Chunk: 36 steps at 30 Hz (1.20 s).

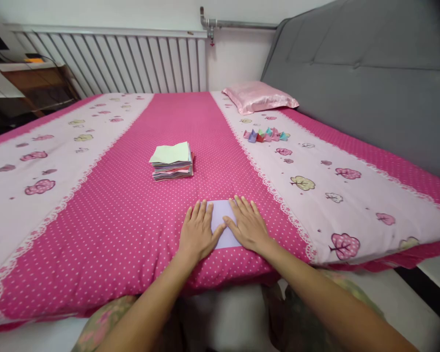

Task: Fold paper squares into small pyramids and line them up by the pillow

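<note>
A sheet of lavender paper (222,213) lies flat near the front edge of the bed. My left hand (198,231) rests palm down over its left side, fingers stretched out and pointing away from me. Over the right side lies my right hand (248,224), also flat with its fingers spread. The two thumbs come close together above the middle of the sheet. Both outer edges of the paper are hidden beneath the hands.
Beyond my left hand stands a stack of coloured paper (172,161), pale green on top. Several small folded paper pieces (266,135) sit farther right, below a pink pillow (259,96). A grey headboard (366,83) borders the right, a radiator (132,61) the back.
</note>
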Motion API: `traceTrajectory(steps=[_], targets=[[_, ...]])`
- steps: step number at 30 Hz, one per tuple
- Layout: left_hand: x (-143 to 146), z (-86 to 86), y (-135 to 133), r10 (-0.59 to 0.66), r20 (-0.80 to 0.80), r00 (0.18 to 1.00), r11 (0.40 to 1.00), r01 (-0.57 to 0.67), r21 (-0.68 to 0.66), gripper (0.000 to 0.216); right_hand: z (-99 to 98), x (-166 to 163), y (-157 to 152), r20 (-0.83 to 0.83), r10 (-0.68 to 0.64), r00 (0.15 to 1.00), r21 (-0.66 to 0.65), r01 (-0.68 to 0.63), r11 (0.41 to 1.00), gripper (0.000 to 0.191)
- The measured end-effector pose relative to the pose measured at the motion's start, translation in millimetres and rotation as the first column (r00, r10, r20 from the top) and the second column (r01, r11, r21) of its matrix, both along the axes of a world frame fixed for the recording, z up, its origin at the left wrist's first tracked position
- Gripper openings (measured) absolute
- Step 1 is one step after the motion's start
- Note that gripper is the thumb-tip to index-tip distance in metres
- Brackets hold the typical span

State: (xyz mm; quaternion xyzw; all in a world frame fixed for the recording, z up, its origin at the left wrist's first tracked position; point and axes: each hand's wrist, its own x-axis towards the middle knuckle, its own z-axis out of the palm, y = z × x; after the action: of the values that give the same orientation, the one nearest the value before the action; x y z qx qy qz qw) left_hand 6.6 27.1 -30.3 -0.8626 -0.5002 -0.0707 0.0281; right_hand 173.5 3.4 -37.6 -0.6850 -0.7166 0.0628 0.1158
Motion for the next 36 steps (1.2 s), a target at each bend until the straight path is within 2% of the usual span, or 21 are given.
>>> traceTrajectory(steps=[5, 11, 15, 19, 23, 28, 31, 33, 35, 36], targets=[[-11, 4.8, -3, 0.057, -0.050, 0.997, 0.998, -0.057, 0.000, 0.066, -0.1, 13, -4, 0.031, -0.048, 0.998, -0.013, 0.049, 0.999, 0.073], [-43, 9.3, -7, 0.142, -0.114, 0.983, 0.990, -0.143, -0.003, 0.062, -1.6, 34, -9, 0.073, -0.131, 0.989, -0.034, 0.134, 0.990, 0.069], [-59, 11.5, -11, 0.181, -0.113, 0.977, 0.983, -0.180, 0.016, 0.062, -3.3, 54, -13, 0.074, -0.273, 0.959, -0.061, 0.278, 0.959, 0.071], [-76, 14.3, -9, 0.301, -0.070, 0.951, 0.953, -0.302, -0.001, 0.064, -2.5, 81, -20, 0.068, -0.418, 0.906, -0.087, 0.422, 0.902, 0.076], [-109, 22.9, 4, 0.485, -0.043, 0.873, 0.870, -0.487, -0.070, 0.069, 0.1, 112, -28, 0.083, -0.563, 0.823, -0.102, 0.569, 0.816, 0.080], [-159, 38.5, 17, 0.733, 0.006, 0.680, 0.672, -0.723, -0.162, 0.078, -1.8, 148, -36, 0.048, -0.750, 0.659, -0.104, 0.750, 0.653, 0.086], [-175, 45.0, 16, 0.797, 0.040, 0.603, 0.601, -0.783, -0.159, 0.083, -1.7, 160, -40, 0.002, -0.808, 0.590, -0.030, 0.807, 0.589, 0.085], [-175, 46.6, 14, 0.812, 0.073, 0.579, 0.583, -0.806, -0.104, 0.085, 1.5, 163, -41, -0.057, -0.802, 0.595, 0.072, 0.804, 0.591, 0.080], [-166, 45.3, 14, 0.775, 0.124, 0.619, 0.625, -0.780, -0.011, 0.084, 6.5, 161, -39, -0.121, -0.742, 0.659, 0.175, 0.750, 0.638, 0.075], [-159, 43.3, 15, 0.731, 0.146, 0.666, 0.669, -0.742, 0.035, 0.082, 9.2, 159, -35, -0.144, -0.690, 0.709, 0.210, 0.703, 0.679, 0.073]])
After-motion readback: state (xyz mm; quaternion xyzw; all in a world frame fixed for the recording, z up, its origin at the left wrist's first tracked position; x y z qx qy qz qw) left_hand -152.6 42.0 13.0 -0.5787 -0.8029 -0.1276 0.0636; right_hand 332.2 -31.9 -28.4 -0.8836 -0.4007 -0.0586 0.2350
